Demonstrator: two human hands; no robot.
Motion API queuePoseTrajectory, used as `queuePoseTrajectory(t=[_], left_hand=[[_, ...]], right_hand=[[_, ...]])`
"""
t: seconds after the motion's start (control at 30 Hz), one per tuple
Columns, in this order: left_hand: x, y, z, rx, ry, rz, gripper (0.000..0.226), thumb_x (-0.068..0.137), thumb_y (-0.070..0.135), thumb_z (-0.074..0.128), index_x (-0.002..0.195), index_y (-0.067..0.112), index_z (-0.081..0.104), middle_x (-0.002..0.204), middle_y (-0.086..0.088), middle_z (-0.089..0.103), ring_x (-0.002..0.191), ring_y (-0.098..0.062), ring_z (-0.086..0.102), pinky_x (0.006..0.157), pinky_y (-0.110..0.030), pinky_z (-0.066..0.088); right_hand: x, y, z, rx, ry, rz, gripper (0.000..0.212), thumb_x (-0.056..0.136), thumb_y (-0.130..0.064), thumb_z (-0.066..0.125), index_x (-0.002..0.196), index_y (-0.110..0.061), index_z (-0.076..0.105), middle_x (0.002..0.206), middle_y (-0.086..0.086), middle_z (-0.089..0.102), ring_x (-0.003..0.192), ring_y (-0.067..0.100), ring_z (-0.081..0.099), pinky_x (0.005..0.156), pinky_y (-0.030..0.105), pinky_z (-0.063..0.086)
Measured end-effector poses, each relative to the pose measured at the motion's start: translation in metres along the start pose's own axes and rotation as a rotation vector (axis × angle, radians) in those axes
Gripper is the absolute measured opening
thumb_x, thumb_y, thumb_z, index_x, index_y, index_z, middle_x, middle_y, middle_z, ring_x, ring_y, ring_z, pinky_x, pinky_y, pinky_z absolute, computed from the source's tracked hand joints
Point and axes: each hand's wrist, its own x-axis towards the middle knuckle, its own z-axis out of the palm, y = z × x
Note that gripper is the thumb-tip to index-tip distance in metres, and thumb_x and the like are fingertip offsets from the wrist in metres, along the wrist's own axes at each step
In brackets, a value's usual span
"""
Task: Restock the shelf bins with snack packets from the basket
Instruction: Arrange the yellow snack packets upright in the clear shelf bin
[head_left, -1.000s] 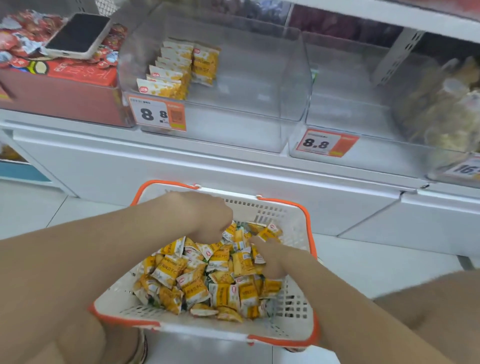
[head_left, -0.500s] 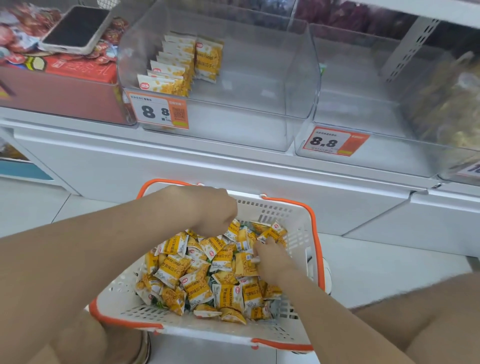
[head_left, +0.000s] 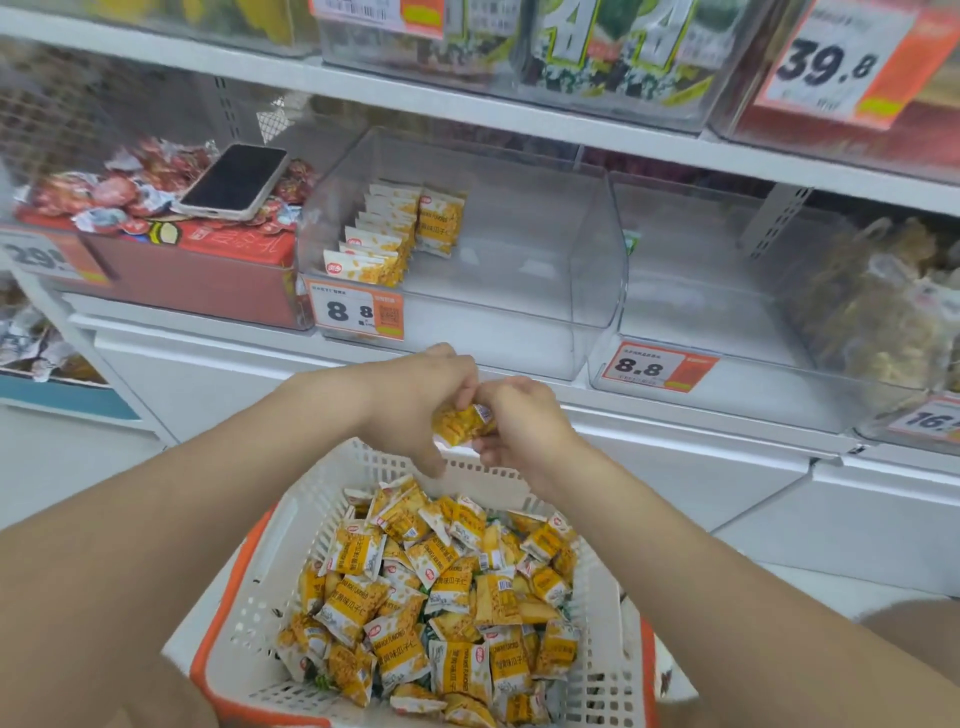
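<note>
A white basket (head_left: 244, 613) with an orange rim sits low in front of me, heaped with several yellow snack packets (head_left: 431, 597). Above its far edge my left hand (head_left: 415, 400) and my right hand (head_left: 519, 421) meet, both gripping a small bunch of yellow packets (head_left: 464, 422) between them. Straight ahead on the shelf is a clear bin (head_left: 519, 291) tagged 8.8, holding a short row of the same packets (head_left: 387, 239) standing upright at its left side. The rest of that bin is bare.
A phone (head_left: 236, 181) lies on red-wrapped snacks in the red bin (head_left: 208, 280) to the left. Another clear bin (head_left: 727, 322) stands on the right, then a bin of pale bagged goods (head_left: 883, 312). A shelf board (head_left: 467, 109) runs overhead.
Both hands have come up out of the basket with packets and now meet above its far edge. The view has tilted up toward the shelf.
</note>
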Motion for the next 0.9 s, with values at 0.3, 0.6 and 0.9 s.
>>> queuePoseTrajectory(t=[0.3, 0.6, 0.9], left_hand=[[-0.014, -0.008, -0.038, -0.547, 0.383, -0.102, 0.004, 0.101, 0.021, 0.067, 0.104, 0.020, 0.064, 0.087, -0.004, 0.078, 0.074, -0.015, 0.076, 0.063, -0.035, 0.058], [-0.022, -0.004, -0.050, -1.435, 0.482, -0.331, 0.023, 0.103, 0.028, 0.063, 0.105, 0.007, 0.072, 0.092, -0.014, 0.080, 0.082, -0.026, 0.079, 0.067, -0.032, 0.065], [-0.017, -0.010, -0.070, -1.354, 0.555, -0.261, 0.031, 0.108, 0.031, 0.055, 0.109, 0.006, 0.072, 0.097, -0.015, 0.079, 0.090, -0.026, 0.079, 0.074, -0.039, 0.065]], right_hand=[[-0.007, -0.058, -0.008, -0.484, 0.032, -0.410, 0.037, 0.088, -0.034, 0.041, 0.099, -0.020, 0.074, 0.092, 0.003, 0.076, 0.090, 0.027, 0.071, 0.084, 0.049, 0.060], [-0.012, -0.062, 0.008, 0.059, -0.175, -0.264, 0.034, 0.095, -0.013, 0.073, 0.127, -0.010, 0.063, 0.107, 0.013, 0.077, 0.080, 0.014, 0.071, 0.066, 0.024, 0.054], [-0.009, -0.085, 0.006, -0.037, -0.090, -0.433, 0.022, 0.094, -0.028, 0.075, 0.110, -0.013, 0.073, 0.092, 0.003, 0.080, 0.080, 0.008, 0.074, 0.063, 0.016, 0.053]])
